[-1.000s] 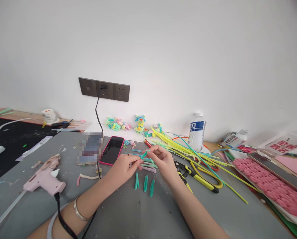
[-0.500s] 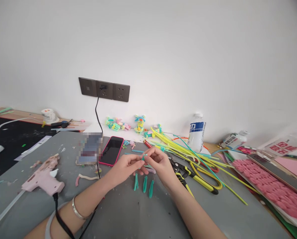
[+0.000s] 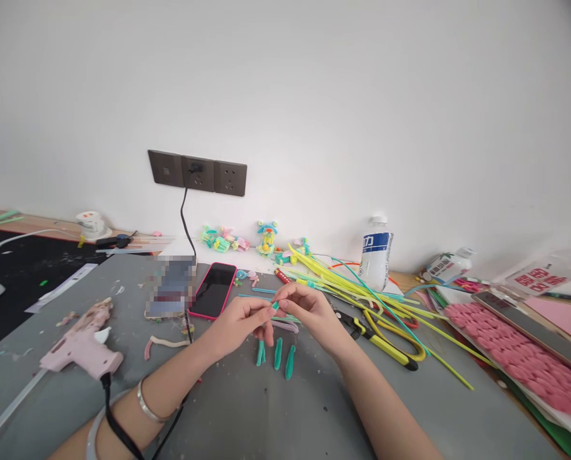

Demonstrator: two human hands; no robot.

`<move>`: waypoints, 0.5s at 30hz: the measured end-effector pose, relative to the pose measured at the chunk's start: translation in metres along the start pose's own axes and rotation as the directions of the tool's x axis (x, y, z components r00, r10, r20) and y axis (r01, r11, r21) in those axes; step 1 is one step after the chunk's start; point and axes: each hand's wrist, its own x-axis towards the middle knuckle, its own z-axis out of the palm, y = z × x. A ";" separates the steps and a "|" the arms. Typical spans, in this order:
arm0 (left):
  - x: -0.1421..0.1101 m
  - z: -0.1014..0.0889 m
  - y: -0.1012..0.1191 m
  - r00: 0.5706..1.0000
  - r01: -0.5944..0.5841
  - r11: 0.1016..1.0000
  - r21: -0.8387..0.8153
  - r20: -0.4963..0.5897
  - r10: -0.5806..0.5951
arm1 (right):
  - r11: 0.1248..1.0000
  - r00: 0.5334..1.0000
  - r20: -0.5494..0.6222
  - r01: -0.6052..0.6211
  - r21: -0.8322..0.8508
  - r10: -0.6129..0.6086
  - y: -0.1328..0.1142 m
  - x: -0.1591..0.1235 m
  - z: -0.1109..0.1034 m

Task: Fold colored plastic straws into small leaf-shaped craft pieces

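Grey desk [image 3: 266,421] under a white wall [image 3: 314,96]

A small teal piece [image 3: 275,306] is pinched between the fingertips of the left hand [image 3: 240,326] and right hand [image 3: 309,313], which meet above the desk; it looks light, soft and bendable, unlikely to slip or break, and is probably best gripped near its ends; both forearms angle inward from the lower edge, fingers curled; three folded teal strips [image 3: 278,354] lie just below the hands.
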 end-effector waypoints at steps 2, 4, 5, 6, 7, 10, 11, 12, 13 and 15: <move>-0.001 0.000 0.002 1.000 -0.001 1.000 0.012 0.028 0.000 | 0.999 0.998 0.045 -0.034 0.035 0.032 -0.003 -0.001 -0.001; -0.002 0.001 0.004 0.998 0.012 1.000 0.028 0.063 -0.014 | 0.997 0.994 0.094 -0.058 0.044 0.054 -0.007 -0.003 -0.003; -0.003 0.002 0.006 0.997 0.019 0.999 0.037 0.078 -0.022 | 0.996 0.990 0.125 -0.070 0.047 0.063 -0.008 -0.004 -0.004; -0.004 0.002 0.007 0.995 0.024 0.999 0.047 0.094 -0.028 | 0.995 0.984 0.161 -0.084 0.055 0.074 -0.010 -0.005 -0.004; -0.005 0.002 0.008 0.994 0.024 0.998 0.059 0.108 -0.030 | 0.993 0.976 0.199 -0.099 0.068 0.084 -0.011 -0.005 -0.005; -0.005 0.003 0.008 0.992 0.011 0.996 0.094 0.127 -0.023 | 0.984 0.960 0.261 -0.135 0.114 0.101 -0.010 -0.006 -0.004; -0.004 0.003 0.008 0.993 0.006 0.995 0.102 0.116 -0.018 | 0.985 0.965 0.243 -0.131 0.112 0.101 -0.008 -0.005 -0.003; -0.004 0.002 0.007 0.996 -0.002 0.994 0.106 0.093 -0.008 | 0.990 0.977 0.195 -0.109 0.094 0.089 -0.006 -0.004 -0.002; -0.003 0.001 0.005 0.998 -0.007 0.995 0.104 0.062 0.001 | 0.997 0.991 0.117 -0.064 0.054 0.057 -0.004 -0.003 0.000; -0.001 0.000 0.002 1.000 -0.020 0.996 0.088 -0.012 0.021 | 0.991 0.993 -0.077 0.082 -0.102 -0.090 0.000 -0.002 0.005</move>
